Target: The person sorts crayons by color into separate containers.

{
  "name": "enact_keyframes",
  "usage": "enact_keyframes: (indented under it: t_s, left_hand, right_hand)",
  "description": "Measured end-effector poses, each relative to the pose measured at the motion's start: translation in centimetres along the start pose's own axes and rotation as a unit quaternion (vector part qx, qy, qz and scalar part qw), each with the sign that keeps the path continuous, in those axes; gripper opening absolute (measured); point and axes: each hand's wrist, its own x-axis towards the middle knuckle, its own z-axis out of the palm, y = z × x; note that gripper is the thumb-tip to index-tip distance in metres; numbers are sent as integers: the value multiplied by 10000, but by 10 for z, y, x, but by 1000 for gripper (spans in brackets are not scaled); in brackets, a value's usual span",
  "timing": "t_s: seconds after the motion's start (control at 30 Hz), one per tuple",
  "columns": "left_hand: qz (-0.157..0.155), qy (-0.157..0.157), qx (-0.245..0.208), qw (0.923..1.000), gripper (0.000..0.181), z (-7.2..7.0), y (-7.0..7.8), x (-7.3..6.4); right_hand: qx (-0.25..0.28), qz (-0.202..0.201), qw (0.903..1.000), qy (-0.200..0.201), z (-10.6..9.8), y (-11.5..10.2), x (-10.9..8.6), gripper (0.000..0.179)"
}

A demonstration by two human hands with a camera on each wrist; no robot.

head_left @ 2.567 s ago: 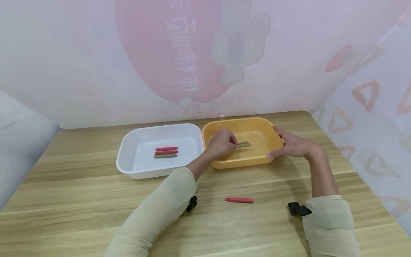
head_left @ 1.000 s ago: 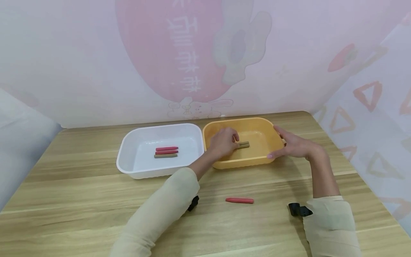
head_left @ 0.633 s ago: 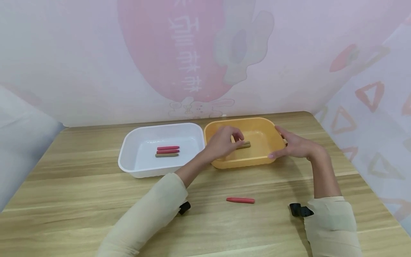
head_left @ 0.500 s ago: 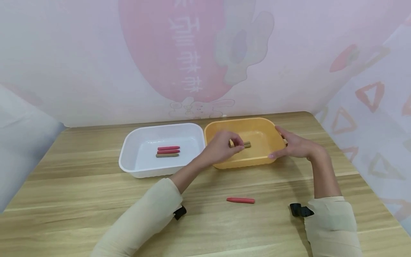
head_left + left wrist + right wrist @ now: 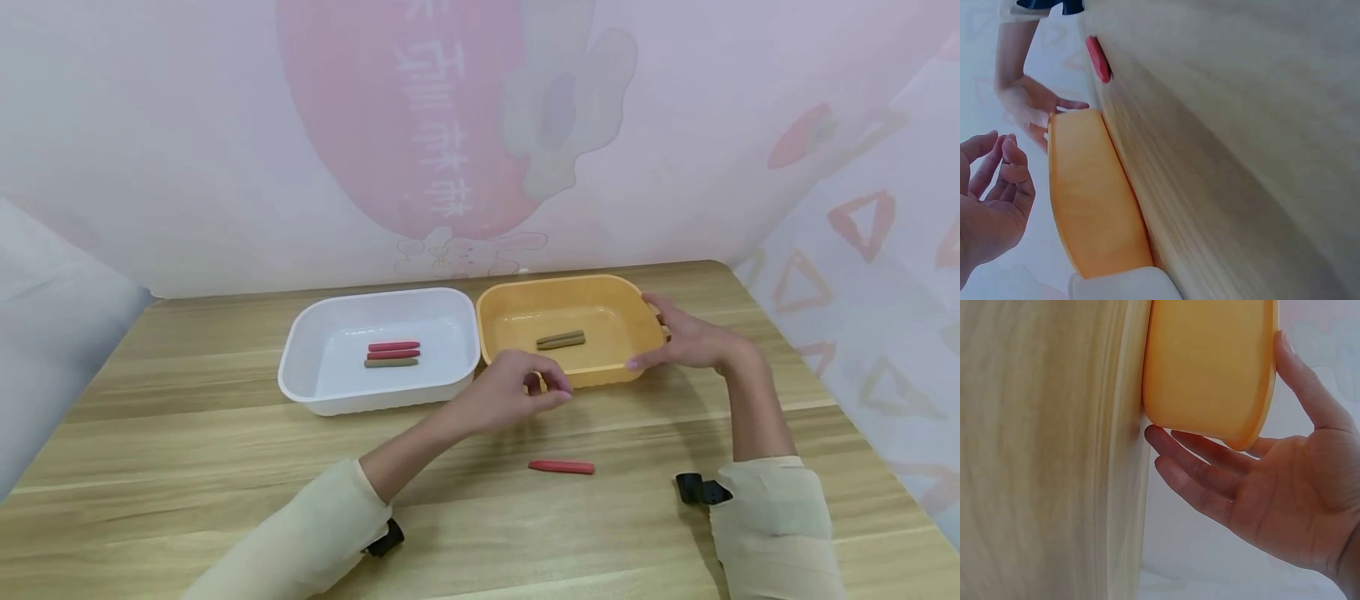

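My left hand point(image 5: 517, 390) hovers over the near rim of the yellow basin point(image 5: 561, 362), its fingers loosely bent and holding nothing. In the left wrist view the same hand point(image 5: 997, 200) shows a bare palm. At the basin's right end, my right hand point(image 5: 690, 337) grips it, thumb on the near corner and a finger at the far corner. Other fingers of that hand point(image 5: 1291, 494) lie along the end wall in the right wrist view. Two brown crayons point(image 5: 561, 340) lie side by side in the basin. On the table in front is a red crayon point(image 5: 561, 467).
A white basin point(image 5: 378, 402) stands against the yellow one's left side. Inside it lie two red crayons point(image 5: 393, 346) and one brown crayon point(image 5: 392, 362) in a row. The wooden table point(image 5: 187, 467) meets a printed wall point(image 5: 225, 167) at the back.
My left hand has let go of a brown crayon beside the other one in the yellow basin, then drawn back toward me over the rim. The right hand has kept its grip.
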Motion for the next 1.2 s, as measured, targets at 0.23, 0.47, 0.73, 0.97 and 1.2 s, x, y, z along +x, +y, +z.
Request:
enact_keyframes:
  t_s: [0.23,0.47,0.73,0.97,1.2]
  left_hand:
    - [-102,-362,325,9988,5,2,0,-13]
    - [-494,-564,780,9941,4,3,-8,-20]
    - [-764,-949,1330,9836,8,12,-14,-22]
    - [-772,-1295,1860,9709,8,21,-15,-21]
    - [-887,-1537,1968,9643,11,27,-13,-19]
  right_hand:
    - [-57,26,10000,-9,-1,0,-1,110]
    - [-91,98,9999,-34,0,1,1,111]
    - [-251,215,9995,9,-1,1,-2,112]
    - [-237,118,9996,54,-1,2,-2,111]
    - [-223,81,9997,60,-1,2,0,110]
